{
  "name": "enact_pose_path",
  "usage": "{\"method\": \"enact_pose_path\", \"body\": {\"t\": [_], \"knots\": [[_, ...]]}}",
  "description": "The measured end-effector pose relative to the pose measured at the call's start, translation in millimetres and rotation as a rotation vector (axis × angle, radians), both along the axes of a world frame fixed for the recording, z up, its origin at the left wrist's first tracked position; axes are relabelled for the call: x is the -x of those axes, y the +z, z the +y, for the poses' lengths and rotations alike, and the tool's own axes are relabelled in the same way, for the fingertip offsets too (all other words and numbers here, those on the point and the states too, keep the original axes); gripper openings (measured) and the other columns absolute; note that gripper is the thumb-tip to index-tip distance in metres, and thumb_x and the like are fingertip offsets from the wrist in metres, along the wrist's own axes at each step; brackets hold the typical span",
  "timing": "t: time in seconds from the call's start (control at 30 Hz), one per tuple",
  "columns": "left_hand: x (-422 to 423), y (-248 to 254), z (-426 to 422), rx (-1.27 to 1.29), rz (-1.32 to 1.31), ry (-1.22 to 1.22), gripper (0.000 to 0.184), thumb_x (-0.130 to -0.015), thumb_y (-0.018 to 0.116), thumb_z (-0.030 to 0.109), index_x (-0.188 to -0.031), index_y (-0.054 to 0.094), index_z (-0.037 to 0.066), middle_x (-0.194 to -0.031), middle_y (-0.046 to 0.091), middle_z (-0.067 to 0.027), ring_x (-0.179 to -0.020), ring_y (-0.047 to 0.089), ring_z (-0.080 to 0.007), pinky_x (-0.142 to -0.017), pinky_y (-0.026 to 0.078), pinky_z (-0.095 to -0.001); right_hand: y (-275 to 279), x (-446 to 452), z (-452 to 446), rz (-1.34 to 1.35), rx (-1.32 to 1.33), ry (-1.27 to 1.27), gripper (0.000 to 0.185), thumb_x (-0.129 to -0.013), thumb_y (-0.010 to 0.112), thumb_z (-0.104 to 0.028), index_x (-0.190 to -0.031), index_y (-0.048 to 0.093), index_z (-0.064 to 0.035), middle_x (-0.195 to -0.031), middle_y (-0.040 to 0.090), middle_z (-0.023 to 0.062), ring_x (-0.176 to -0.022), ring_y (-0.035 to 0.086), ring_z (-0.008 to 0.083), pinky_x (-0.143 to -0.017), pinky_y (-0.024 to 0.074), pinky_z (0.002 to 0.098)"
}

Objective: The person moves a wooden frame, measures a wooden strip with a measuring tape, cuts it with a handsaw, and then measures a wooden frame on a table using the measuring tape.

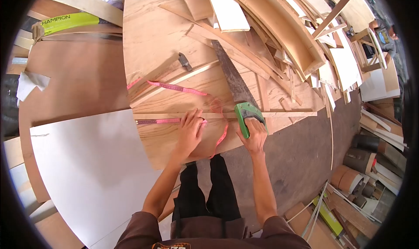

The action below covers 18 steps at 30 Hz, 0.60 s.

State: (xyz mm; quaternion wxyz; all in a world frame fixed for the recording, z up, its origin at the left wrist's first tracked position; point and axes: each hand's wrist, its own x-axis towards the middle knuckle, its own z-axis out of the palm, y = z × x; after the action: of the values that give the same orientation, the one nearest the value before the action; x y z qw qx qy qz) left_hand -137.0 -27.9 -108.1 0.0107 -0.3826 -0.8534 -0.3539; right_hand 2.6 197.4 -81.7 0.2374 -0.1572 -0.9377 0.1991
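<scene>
My right grip [255, 138] closed round handle of saw [235, 80], centre frame. My left grip [190, 129] over wood strip [288, 114] and pink tape [159, 121], left of centre — cannot tell if pinching. Tape laid alongside; strip whole where visible — no cut seen.

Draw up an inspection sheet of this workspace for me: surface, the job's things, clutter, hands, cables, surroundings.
Surface: wood-grained board, partly covered by wooden pieces.
Job's things: green-handled saw, held over a thin wooden strip; pink measuring tape, winding loosely over the board.
Clutter: small dark object beyond the left hand; pile of wooden pieces at the far right.
Hands: right hand grips the saw's handle; left hand is at the strip and tape, exact hold unclear.
Cables: nothing seen.
Surroundings: white sheet on the left; floor on the right; another person near the right edge.
</scene>
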Motion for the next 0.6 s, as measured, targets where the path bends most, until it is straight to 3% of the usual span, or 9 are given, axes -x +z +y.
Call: {"method": "enact_pose_path", "body": {"t": [0.03,0.1,0.13,0.2,0.43,0.53,0.6], "knots": [[-7.3,-1.5,1.9,0.060,-0.057,-0.012,0.008,-0.096,0.066,0.011,-0.102,0.063,0.006,-0.146,0.059,-0.0129,-0.141,0.050,-0.0322,-0.119,0.033,-0.0539,-0.7,2.0,3.2,-0.002,0.006,0.010,0.031,-0.073,0.085,-0.021,-0.095,0.070,-0.0056,-0.077,0.061,0.0098,-0.070,0.059,0.0303,-0.069,0.0478,0.0407],[-22.2,-2.7,4.5,0.110,-0.048,0.000,0.007,-0.097,0.064,0.011,-0.102,0.063,0.006,-0.148,0.058,-0.0136,-0.143,0.048,-0.0311,-0.121,0.031,-0.0547,-1.4,4.0,6.3,-0.032,0.034,0.015,0.032,-0.075,0.084,-0.022,-0.100,0.071,-0.0063,-0.090,0.063,0.0095,-0.088,0.061,0.0301,-0.086,0.0457,0.0428],[-28.1,-2.0,6.4,0.151,-0.034,0.002,0.007,-0.098,0.062,0.012,-0.102,0.063,0.006,-0.150,0.056,-0.0143,-0.145,0.046,-0.0299,-0.122,0.029,-0.0555,-3.8,4.0,6.4,-0.033,0.037,0.023,0.032,-0.075,0.084,-0.022,-0.100,0.071,-0.0063,-0.090,0.063,0.0095,-0.088,0.061,0.0301,-0.086,0.0457,0.0428],[-37.6,-2.4,8.6,0.151,-0.078,0.006,0.007,-0.098,0.062,0.012,-0.101,0.063,0.006,-0.153,0.053,-0.0147,-0.148,0.043,-0.0291,-0.123,0.028,-0.0550,-9.9,0.8,3.7,-0.090,0.079,0.005,0.036,-0.077,0.084,-0.024,-0.107,0.071,-0.0075,-0.105,0.062,0.0090,-0.105,0.058,0.0305,-0.098,0.0399,0.0462],[-65.3,-6.1,15.0,0.070,-0.161,-0.033,0.009,-0.099,0.063,0.014,-0.101,0.063,0.006,-0.154,0.052,-0.0141,-0.148,0.042,-0.0282,-0.124,0.026,-0.0541,-15.7,2.9,-9.6,-0.083,0.100,-0.077,0.046,-0.083,0.079,-0.023,-0.124,0.065,-0.0090,-0.126,0.057,0.0126,-0.119,0.053,0.0342,-0.103,0.0369,0.0504],[-64.1,4.9,13.7,-0.012,-0.233,-0.131,0.011,-0.097,0.067,0.014,-0.104,0.064,0.006,-0.150,0.055,-0.0145,-0.145,0.045,-0.0310,-0.120,0.031,-0.0526,-10.8,5.2,-27.5,-0.013,0.007,-0.145,0.047,-0.086,0.076,-0.020,-0.130,0.062,-0.0086,-0.134,0.056,0.0134,-0.124,0.051,0.0355,-0.104,0.0361,0.0511],[-62.1,20.4,14.2,-0.053,-0.208,0.107,0.012,-0.094,0.070,0.012,-0.104,0.066,0.006,-0.141,0.060,-0.0173,-0.138,0.051,-0.0358,-0.114,0.038,-0.0493,-2.5,2.9,-40.4,-0.032,0.108,-0.017,0.049,-0.088,0.074,-0.017,-0.134,0.061,-0.0077,-0.137,0.055,0.0161,-0.127,0.051,0.0364,-0.107,0.0344,0.0524]]}}
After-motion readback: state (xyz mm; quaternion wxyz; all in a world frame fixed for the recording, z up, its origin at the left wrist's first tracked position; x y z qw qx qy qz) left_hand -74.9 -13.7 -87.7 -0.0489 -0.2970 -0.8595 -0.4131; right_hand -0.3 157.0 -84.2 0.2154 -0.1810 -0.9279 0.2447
